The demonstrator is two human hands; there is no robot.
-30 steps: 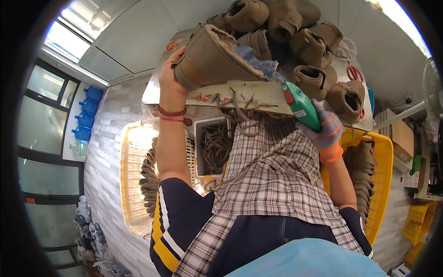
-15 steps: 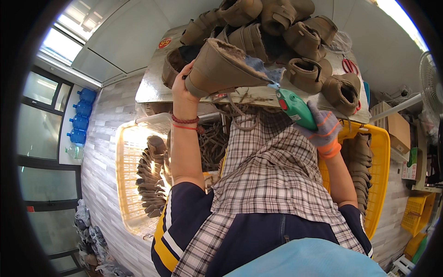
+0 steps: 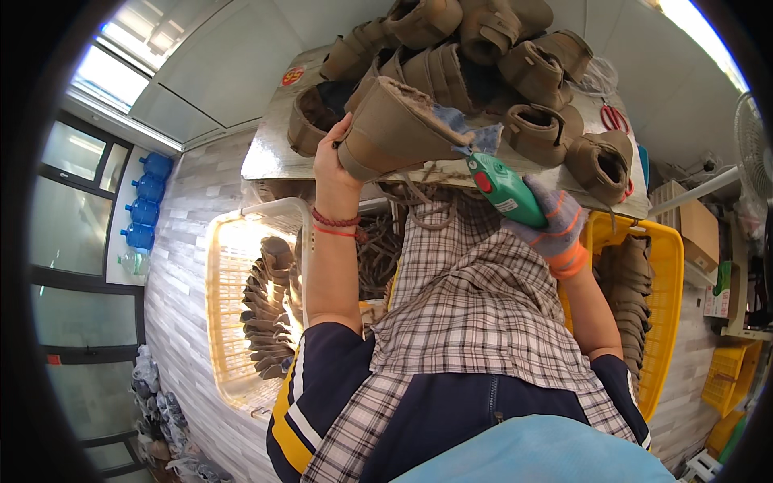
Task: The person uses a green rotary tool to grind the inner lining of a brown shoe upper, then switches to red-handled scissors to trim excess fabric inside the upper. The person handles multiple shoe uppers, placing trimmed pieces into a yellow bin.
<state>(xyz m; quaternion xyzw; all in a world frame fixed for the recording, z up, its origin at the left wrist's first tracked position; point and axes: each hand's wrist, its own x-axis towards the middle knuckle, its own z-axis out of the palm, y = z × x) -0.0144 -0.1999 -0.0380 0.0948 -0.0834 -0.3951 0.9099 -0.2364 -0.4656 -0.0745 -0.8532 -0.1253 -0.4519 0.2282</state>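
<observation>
Above the near table edge, my bare left hand (image 3: 332, 163) grips a brown shoe upper (image 3: 394, 133) by its left end. The upper has fleecy lining, and a ragged blue-grey cloth edge (image 3: 483, 138) sticks out at its right. In a grey glove with orange stripes, my right hand (image 3: 555, 216) is closed around green electric scissors (image 3: 511, 193) with a red button. Their tip meets the lower edge of the upper by the blue-grey cloth; the blades themselves are too small to make out. Behind, several more brown shoe uppers (image 3: 443, 76) lie piled on the table (image 3: 270, 153).
A pale yellow basket (image 3: 213, 282) at the left and a yellow basket (image 3: 668, 298) at the right hold stacked brown pieces. Loose strips (image 3: 378, 249) hang below the table edge. Red-handled scissors (image 3: 613, 117) lie at the table's right. A fan (image 3: 749, 145) stands far right.
The green scissors have shifted left along the upper's lower edge, and my right hand has moved slightly left with them. The upper has moved a little right and down in view.
</observation>
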